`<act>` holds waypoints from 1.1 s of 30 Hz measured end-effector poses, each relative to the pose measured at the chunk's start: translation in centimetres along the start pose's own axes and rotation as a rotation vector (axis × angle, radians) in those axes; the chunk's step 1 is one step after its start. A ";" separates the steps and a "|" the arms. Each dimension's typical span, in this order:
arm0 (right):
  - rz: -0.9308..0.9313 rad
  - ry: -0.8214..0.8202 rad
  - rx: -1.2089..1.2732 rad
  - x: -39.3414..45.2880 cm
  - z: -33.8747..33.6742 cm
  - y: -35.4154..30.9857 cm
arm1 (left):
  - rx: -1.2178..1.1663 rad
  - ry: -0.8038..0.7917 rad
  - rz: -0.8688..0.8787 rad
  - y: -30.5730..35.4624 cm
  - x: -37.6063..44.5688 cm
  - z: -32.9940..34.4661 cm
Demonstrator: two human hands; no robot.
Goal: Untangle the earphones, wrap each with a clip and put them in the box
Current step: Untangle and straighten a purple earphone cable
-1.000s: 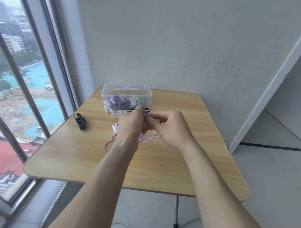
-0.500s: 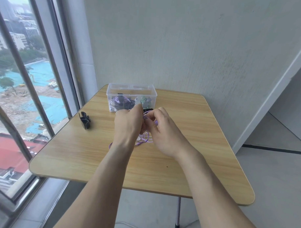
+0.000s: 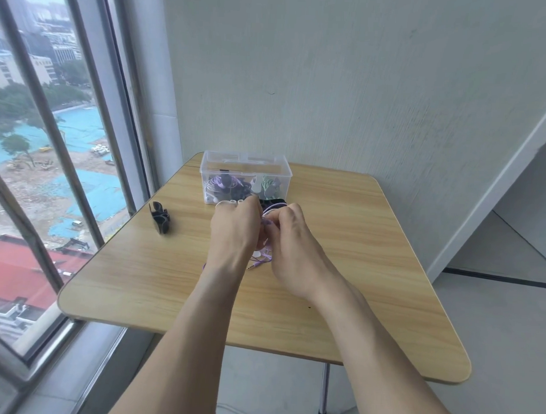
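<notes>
**Hands coiling purple earphone cable in front of box**

Clips (image 3: 160, 217), black, lie in a small pile at the table's (image 3: 124, 273) left side, near the window, well apart from the hands. Left hand (image 3: 234, 228) is raised over the table centre, fingers curled; it appears to pinch the purple earphones (image 3: 267, 214), though the contact itself is hidden behind the knuckles. White earphones (image 3: 231, 203) show just beyond its fingertips, against the box. Right hand (image 3: 290, 238) meets the left, fingertips pinching the purple loops; the plug end (image 3: 255, 265) dangles below, between the wrists. Box (image 3: 245, 171), clear, no lid on it, stands behind the hands and already holds wrapped purple, black and green bundles.

Judgement: wrapping step for this pair, no clip in hand yet. Risks: loops may spring loose when one hand leaves to fetch a clip, since the pile is far left; the dangling plug could snag on the white pair nearby and re-tangle.
</notes>
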State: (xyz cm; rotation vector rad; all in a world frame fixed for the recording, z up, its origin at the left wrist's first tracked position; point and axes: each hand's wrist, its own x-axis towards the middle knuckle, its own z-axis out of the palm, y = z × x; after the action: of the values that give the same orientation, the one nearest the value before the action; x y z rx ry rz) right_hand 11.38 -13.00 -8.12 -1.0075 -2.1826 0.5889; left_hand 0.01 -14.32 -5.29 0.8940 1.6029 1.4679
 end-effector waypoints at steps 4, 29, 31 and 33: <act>0.050 -0.027 -0.040 -0.3 -0.7 0.1 | 0.149 -0.305 -0.079 0.7 0.6 -2.0; -0.061 0.169 0.054 -2.9 -0.4 -0.1 | -0.316 -0.218 -0.240 0.1 0.8 -0.5; 0.011 0.186 0.092 -2.9 -1.0 0.0 | -0.342 -0.197 -0.234 0.3 1.3 -1.4; 0.070 0.211 0.112 -2.8 -1.8 0.5 | -0.305 -0.071 -0.149 0.4 2.1 -2.7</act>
State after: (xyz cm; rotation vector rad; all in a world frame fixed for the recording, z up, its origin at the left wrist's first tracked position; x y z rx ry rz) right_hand 14.30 -14.74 -8.21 -1.0403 -1.9158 0.6019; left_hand -3.30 -13.67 -4.92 0.6315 1.3187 1.5065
